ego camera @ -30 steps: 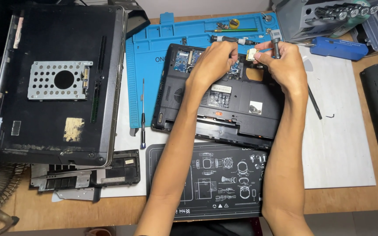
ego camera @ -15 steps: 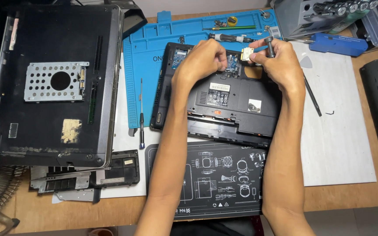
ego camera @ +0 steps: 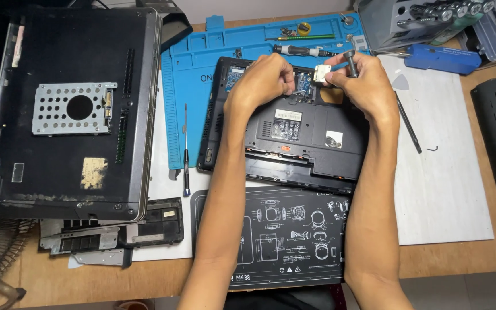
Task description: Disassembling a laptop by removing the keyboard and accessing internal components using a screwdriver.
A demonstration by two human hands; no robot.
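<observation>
Resting upside down on the wooden bench (ego camera: 477,258), a black laptop (ego camera: 294,138) with its underside exposed is seen partly on a blue repair mat (ego camera: 193,74) and partly on a black printed mat (ego camera: 276,235). An opening at its far edge shows a blue circuit board (ego camera: 303,82). A small pale square part (ego camera: 322,73) is held over that opening, pinched at the fingertips of the right hand (ego camera: 368,86); a dark cylindrical screwdriver handle (ego camera: 351,62) is also gripped in the same closed hand. The left hand (ego camera: 262,80) is curled nearly closed over the opening, fingertips down on the laptop; whether anything is held in it cannot be told.

Along the far rim of the blue repair mat, shallow compartments are noted: a yellow ring-shaped item (ego camera: 303,27) and a few small dark pieces lie in them, too small to name. A green-shafted tool (ego camera: 299,38) and a black-handled screwdriver (ego camera: 299,51) lie on the mat just behind the laptop. A thin screwdriver (ego camera: 185,155) lies at the mat's left edge.

A larger black laptop base (ego camera: 67,109), also inverted, sits well to the left, carrying a perforated metal drive bracket (ego camera: 73,108). Loose black and metal cover parts (ego camera: 116,232) lie just in front of it.

To the right, a white sheet (ego camera: 443,189) bears a black spudger (ego camera: 409,123). At the far right corner, a grey case (ego camera: 409,20) holding a row of bits stands beside a blue box (ego camera: 443,57).
</observation>
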